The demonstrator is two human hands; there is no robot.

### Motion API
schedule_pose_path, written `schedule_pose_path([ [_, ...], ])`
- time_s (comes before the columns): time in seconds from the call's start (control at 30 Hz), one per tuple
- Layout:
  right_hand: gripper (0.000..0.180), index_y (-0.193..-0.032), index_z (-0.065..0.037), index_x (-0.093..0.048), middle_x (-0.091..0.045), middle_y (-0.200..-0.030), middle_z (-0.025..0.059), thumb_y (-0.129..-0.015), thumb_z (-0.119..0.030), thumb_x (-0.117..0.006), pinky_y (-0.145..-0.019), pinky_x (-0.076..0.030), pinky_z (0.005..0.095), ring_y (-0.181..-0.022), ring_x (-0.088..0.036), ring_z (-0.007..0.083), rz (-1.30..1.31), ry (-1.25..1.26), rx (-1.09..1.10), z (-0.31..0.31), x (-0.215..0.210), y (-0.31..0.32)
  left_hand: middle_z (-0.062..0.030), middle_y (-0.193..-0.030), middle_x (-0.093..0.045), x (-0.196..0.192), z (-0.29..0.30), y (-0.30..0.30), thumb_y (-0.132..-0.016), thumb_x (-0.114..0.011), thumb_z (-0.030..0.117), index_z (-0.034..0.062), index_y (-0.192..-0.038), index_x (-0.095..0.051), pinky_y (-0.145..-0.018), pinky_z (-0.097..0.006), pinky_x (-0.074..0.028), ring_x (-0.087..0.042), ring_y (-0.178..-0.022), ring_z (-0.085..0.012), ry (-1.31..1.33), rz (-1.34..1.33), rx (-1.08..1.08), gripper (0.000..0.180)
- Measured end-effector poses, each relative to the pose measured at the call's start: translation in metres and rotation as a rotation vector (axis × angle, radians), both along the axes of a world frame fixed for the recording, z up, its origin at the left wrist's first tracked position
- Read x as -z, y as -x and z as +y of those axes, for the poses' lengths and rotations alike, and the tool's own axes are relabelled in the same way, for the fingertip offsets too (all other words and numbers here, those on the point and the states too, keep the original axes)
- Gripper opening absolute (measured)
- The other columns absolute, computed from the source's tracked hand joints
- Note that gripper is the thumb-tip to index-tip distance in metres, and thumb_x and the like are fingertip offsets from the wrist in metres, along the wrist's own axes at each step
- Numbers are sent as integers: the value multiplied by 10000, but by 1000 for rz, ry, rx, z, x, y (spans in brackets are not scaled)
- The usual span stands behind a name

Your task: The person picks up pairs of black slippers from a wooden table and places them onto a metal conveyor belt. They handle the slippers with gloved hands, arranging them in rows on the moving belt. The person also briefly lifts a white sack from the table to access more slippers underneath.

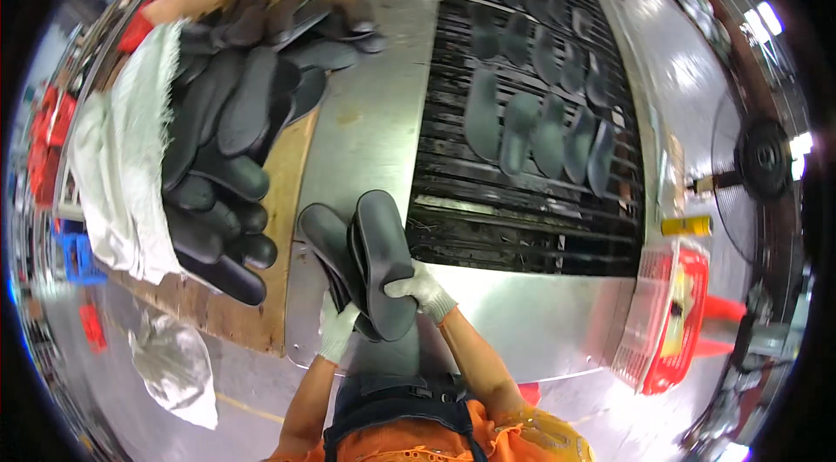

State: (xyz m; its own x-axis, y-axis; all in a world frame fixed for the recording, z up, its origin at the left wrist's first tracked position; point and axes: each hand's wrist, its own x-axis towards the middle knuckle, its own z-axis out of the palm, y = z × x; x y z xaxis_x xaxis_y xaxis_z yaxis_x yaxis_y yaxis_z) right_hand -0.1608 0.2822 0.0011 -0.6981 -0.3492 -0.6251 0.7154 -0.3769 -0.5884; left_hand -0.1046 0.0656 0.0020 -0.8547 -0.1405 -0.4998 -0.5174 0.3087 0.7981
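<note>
My left hand (338, 329), in a white knit glove, is closed round a small stack of dark grey insoles (326, 234) at the near edge of the metal table. My right hand (424, 290), gloved the same way, grips another dark insole (383, 231) with the thumb across its upper face. This insole lies beside and partly over the left stack, toes pointing away from me. The lower ends of the stack are partly hidden. Beyond my hands, several laid-out insoles (520, 133) sit in rows on a black slatted conveyor (522, 240).
At left, a big heap of insoles (248, 101) spills from a white woven sack (122, 175) on a wooden board (279, 288). A red and white basket (649, 314) stands off the table's right corner, near a yellow cylinder (686, 226) and a black fan (766, 159).
</note>
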Motion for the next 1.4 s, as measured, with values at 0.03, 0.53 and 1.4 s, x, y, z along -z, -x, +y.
schedule_pose_path([
  [0.03, 555, -1201, 13, -634, -700, -1013, 85, -674, 50, -803, -816, -591, 387, -866, -687, 207, -2, 28, 10, 7, 6, -8, -202, -1186, -674, -3, 6, -5, -846, -702, 293, -38, -1310, -531, -934, -399, -504, -659, -1083, -318, -37, 35, 11, 595],
  [0.53, 534, -1203, 31, -632, -706, -1087, 113, -702, -33, -806, -862, -566, 391, -940, -684, 243, 87, -211, 632, 198, -1, -83, -109, -1262, -624, -14, 158, -2, -916, -630, 166, -27, -1377, -507, -1024, -331, -436, -568, -1139, -188, -386, -3, 231, 514],
  [1.4, 340, -1047, 28, -714, -738, -932, 110, -826, -218, -796, -774, -542, 335, -807, -681, 191, -10, -756, 726, 437, 41, -67, -149, -1199, -682, 53, 275, 86, -886, -632, 133, -24, -1336, -545, -983, -337, -475, -637, -1110, -216, -143, 58, 362, 485],
])
